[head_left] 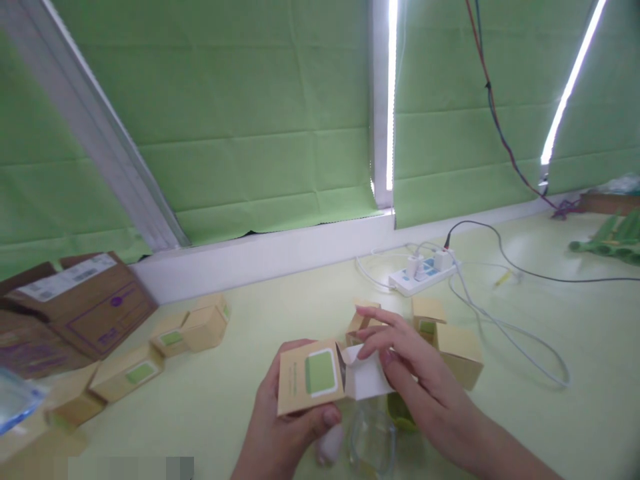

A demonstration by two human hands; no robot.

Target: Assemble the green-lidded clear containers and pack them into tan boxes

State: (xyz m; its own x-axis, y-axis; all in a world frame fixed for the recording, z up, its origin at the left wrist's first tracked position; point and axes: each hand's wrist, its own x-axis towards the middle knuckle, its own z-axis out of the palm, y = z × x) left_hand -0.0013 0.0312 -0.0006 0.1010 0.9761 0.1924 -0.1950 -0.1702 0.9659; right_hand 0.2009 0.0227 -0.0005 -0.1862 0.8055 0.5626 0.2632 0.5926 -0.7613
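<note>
My left hand [280, 407] is wrapped round a small tan cardboard box [295, 381] with a green label in a white frame. The box lies tilted on its side, its end flap [369, 373] folded out to the right with the white inner face showing. Against that flap my right hand [410, 363] rests with thumb and fingertips, the index finger raised away. What the box contains is hidden. Below the hands lie a white rounded object [330, 445], a loop of pale clear cable [373, 443] and a green cup-like thing [400, 412], partly covered by my right hand.
Tan boxes [127, 373] stand in a row at left, with a larger brown carton [100, 307] behind. More boxes [457, 353] sit right of my hands. A white power strip [420, 277] with plugs and trailing cables [530, 343] lies near the wall; green tubes [610, 241] at far right.
</note>
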